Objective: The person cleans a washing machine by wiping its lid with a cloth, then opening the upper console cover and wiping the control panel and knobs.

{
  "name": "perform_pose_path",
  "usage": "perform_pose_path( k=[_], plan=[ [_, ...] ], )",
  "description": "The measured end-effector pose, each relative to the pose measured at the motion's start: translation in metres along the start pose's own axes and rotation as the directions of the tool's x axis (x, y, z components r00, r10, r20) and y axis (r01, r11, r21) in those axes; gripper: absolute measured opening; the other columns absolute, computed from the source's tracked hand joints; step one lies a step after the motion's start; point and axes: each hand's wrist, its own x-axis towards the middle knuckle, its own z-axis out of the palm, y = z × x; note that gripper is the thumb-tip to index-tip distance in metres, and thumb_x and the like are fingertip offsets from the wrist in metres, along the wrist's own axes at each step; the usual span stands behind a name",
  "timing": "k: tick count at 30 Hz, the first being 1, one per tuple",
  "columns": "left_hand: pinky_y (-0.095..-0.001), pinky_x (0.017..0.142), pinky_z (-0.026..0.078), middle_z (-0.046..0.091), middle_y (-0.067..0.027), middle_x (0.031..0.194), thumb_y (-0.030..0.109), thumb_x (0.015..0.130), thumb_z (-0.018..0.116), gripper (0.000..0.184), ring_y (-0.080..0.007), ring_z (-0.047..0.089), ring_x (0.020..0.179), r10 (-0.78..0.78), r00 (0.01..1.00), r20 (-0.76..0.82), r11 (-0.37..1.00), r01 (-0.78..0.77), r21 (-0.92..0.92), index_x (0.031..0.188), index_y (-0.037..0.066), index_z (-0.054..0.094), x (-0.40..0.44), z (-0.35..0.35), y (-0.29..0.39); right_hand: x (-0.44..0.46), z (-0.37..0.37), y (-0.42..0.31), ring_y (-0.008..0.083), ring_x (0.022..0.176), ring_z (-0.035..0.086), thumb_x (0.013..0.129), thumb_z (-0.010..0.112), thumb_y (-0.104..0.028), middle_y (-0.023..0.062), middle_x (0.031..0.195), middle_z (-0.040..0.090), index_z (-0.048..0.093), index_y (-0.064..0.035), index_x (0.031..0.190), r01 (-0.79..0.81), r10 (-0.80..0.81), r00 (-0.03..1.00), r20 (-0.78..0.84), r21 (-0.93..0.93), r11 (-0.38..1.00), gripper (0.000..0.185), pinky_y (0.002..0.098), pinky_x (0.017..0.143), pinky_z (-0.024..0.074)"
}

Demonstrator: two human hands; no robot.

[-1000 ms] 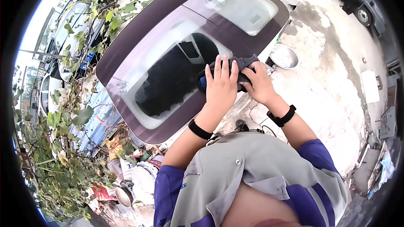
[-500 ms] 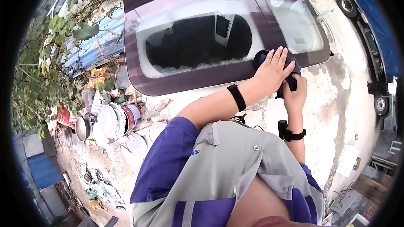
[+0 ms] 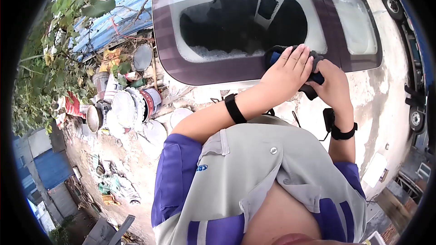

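Note:
My left hand (image 3: 289, 69) lies flat with fingers stretched out on a dark cloth (image 3: 274, 57) that has a blue patch. My right hand (image 3: 334, 84) is closed around the cloth's right end, with part of the cloth hanging below. Both hands are at the lower edge of the large window (image 3: 245, 27) of a dark purple vehicle (image 3: 213, 73), and the cloth overlaps the body panel below the glass. What lies under my left palm is hidden.
A smaller window (image 3: 356, 22) sits to the right. On the left are paint buckets (image 3: 152, 102), a blue corrugated sheet (image 3: 116, 16) and leafy vines (image 3: 41, 81). A truck wheel (image 3: 416, 119) shows at far right. A white board (image 3: 375, 169) lies on the ground.
The cloth and both hands have moved left along the vehicle, from near the window divider to below the large window's right part. The head view has shifted too.

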Motion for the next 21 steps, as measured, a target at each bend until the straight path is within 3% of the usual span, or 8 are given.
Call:
perform_pose_path(
  k=[3, 13, 15, 19, 21],
  plan=[
    [-0.0463, 0.112, 0.032, 0.047, -0.0251, 0.139, 0.017, 0.088, 0.050, 0.050, -0.0366, 0.043, 0.134, 0.013, 1.000, 0.027, 1.000, -0.013, 0.022, 0.132, -0.007, 0.048, -0.021, -0.011, -0.016, 0.012, 0.005, -0.024, 0.0321, 0.076, 0.058, 0.061, 0.083, -0.013, 0.0080, 0.079, 0.056, 0.053, -0.0073, 0.086, 0.057, -0.058, 0.996, 0.064, 0.012, 0.998, 0.040, 0.0408, 0.063, 0.0449],
    [-0.0460, 0.109, 0.037, 0.052, -0.0226, 0.135, 0.015, 0.089, 0.054, 0.041, -0.0346, 0.048, 0.130, 0.073, 0.993, 0.091, 0.993, -0.081, 0.083, 0.125, -0.006, 0.053, -0.108, -0.073, -0.082, 0.036, 0.050, -0.127, 0.0296, 0.077, 0.059, 0.066, 0.081, -0.017, 0.0082, 0.082, 0.056, 0.054, -0.0078, 0.091, 0.150, -0.151, 0.987, 0.048, 0.029, 0.988, 0.038, 0.0396, 0.065, 0.0480],
    [-0.0467, 0.110, 0.037, 0.052, -0.0239, 0.136, 0.014, 0.087, 0.052, 0.044, -0.0358, 0.049, 0.130, 0.092, 0.988, 0.127, 0.989, -0.105, 0.100, 0.126, -0.006, 0.053, -0.125, -0.085, -0.094, 0.039, 0.062, -0.143, 0.0280, 0.076, 0.060, 0.065, 0.081, -0.016, 0.0075, 0.081, 0.055, 0.053, -0.0085, 0.093, 0.225, -0.223, 0.974, -0.042, 0.048, 0.973, 0.041, 0.0388, 0.064, 0.0486],
    [-0.0459, 0.109, 0.038, 0.051, -0.0222, 0.137, 0.014, 0.090, 0.057, 0.042, -0.0348, 0.048, 0.131, 0.030, 0.989, 0.143, 0.996, -0.041, 0.075, 0.127, -0.005, 0.053, -0.146, -0.101, -0.102, 0.033, 0.089, -0.154, 0.0242, 0.075, 0.059, 0.067, 0.069, -0.010, 0.0062, 0.079, 0.051, 0.054, -0.0093, 0.084, 0.337, -0.316, 0.925, -0.210, 0.069, 0.939, 0.023, 0.0362, 0.060, 0.0480],
    [-0.0475, 0.109, 0.037, 0.048, -0.0226, 0.140, 0.015, 0.083, 0.067, 0.051, -0.0359, 0.045, 0.132, 0.011, 0.988, 0.155, 0.998, -0.021, 0.062, 0.128, -0.006, 0.052, -0.145, -0.101, -0.098, 0.030, 0.097, -0.143, 0.0234, 0.073, 0.057, 0.071, 0.065, -0.011, 0.0054, 0.078, 0.049, 0.054, -0.0092, 0.082, 0.406, -0.365, 0.884, -0.292, 0.096, 0.909, 0.016, 0.0356, 0.058, 0.0468]
  ],
)
